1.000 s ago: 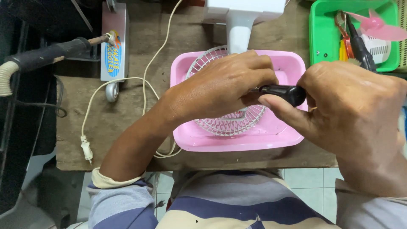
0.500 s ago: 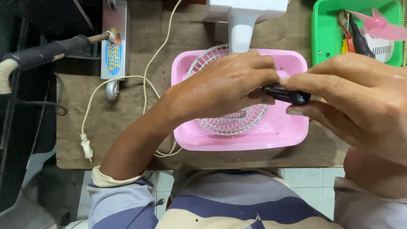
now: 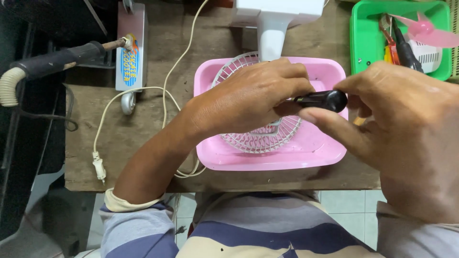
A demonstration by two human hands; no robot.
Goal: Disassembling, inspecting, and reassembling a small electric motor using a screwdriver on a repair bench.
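My left hand [image 3: 248,102] lies curled over a white wire fan grille [image 3: 260,136] that rests in a pink plastic tray [image 3: 267,160]; what its fingers pinch is hidden. My right hand [image 3: 406,134] grips a black screwdriver handle [image 3: 318,100] pointing left toward my left fingers, its shaft hidden behind them. Behind the tray stands the white fan body [image 3: 272,19], with its neck reaching down to the grille.
A green tray [image 3: 366,48] at the back right holds a pink fan blade [image 3: 428,31], tools and a white part. A white power cord with plug [image 3: 98,165] trails over the wooden table [image 3: 143,143]. A soldering tool [image 3: 57,59] and a small scooter board [image 3: 130,48] lie at left.
My right hand has turned on the black handle and shifted slightly up; the handle end now shows more clearly. My left hand stays on the grille.
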